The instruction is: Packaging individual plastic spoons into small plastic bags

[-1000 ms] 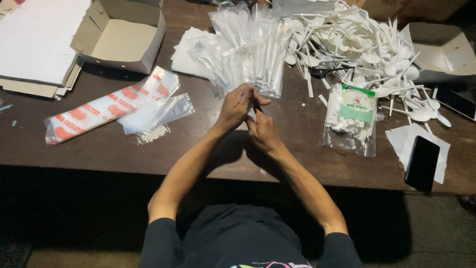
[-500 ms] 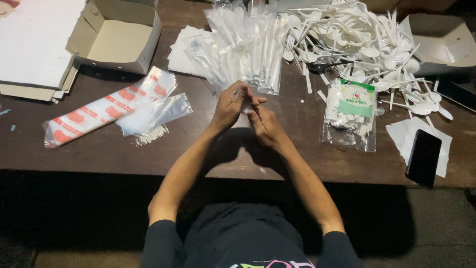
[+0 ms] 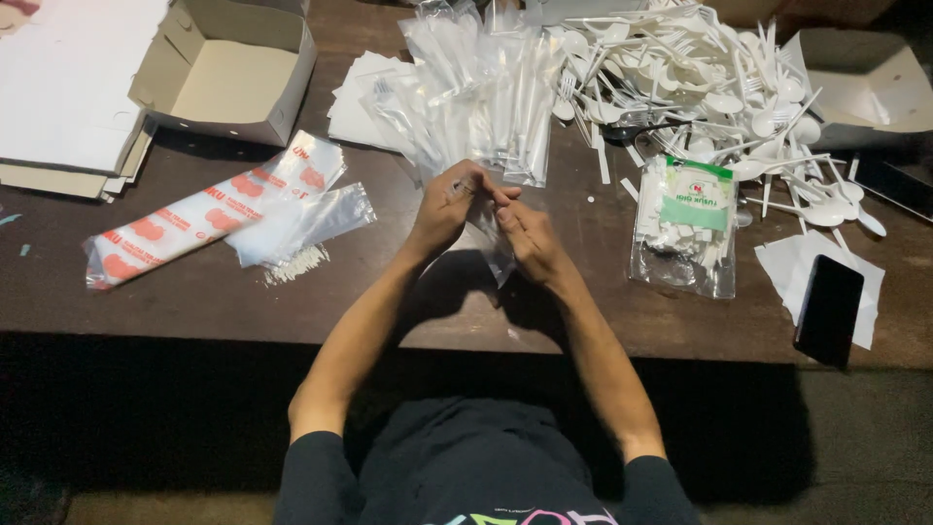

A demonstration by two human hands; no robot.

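**A:** What are the two hands doing?

**B:** The left hand (image 3: 449,202) and the right hand (image 3: 525,233) are coming together over the brown tabletop (image 3: 389,292). Both are pinching a small clear plastic sleeve (image 3: 491,243) with closed fingers. The sleeve is hanging down between the hands, just above the tabletop.

**A:** What is lying near them?

**B:** A heap of clear wrapped packs (image 3: 476,87) is sitting just behind the hands. A big pile of white plastic spoons and forks (image 3: 700,87) is lying to the right. A clear bag with a green label (image 3: 685,228) is resting beside the right hand, and a black phone (image 3: 828,309) is lying farther right. A red and white bag (image 3: 209,219) and an open cardboard box (image 3: 228,73) are sitting to the left.
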